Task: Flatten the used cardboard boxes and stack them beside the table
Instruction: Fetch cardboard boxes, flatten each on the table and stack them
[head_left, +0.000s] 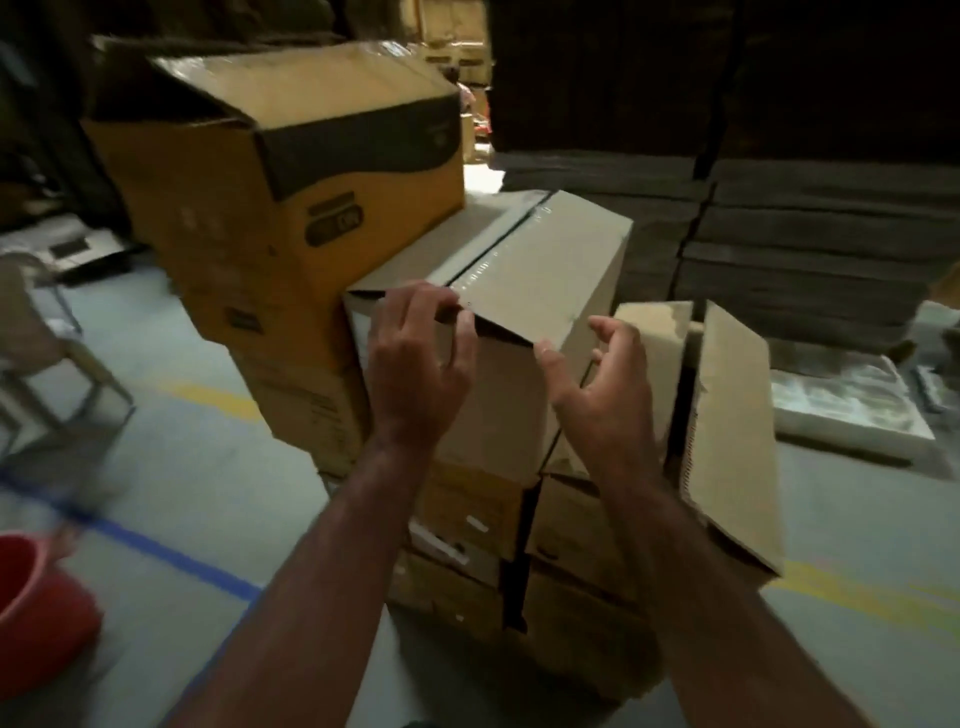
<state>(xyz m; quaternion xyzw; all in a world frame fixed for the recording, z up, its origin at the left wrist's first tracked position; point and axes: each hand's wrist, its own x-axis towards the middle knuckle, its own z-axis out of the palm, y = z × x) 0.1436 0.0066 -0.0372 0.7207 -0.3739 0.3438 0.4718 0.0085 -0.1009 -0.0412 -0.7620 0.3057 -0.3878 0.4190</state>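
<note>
**Left hand lifts a flap of the pale box**

The pale cardboard box (519, 322) stands on top of a pile of brown boxes (467, 525) on the floor. The left hand (418, 358) has its fingers curled over the near edge of the box's top flap (524, 280), a grip on the flap's corner by the taped seam. The right hand (605, 374) hangs just right of that corner, fingers bent and spread, grasping nothing; its thumb tip is at the flap's edge. An open yellow box (280, 171) sits behind to the left.
</note>
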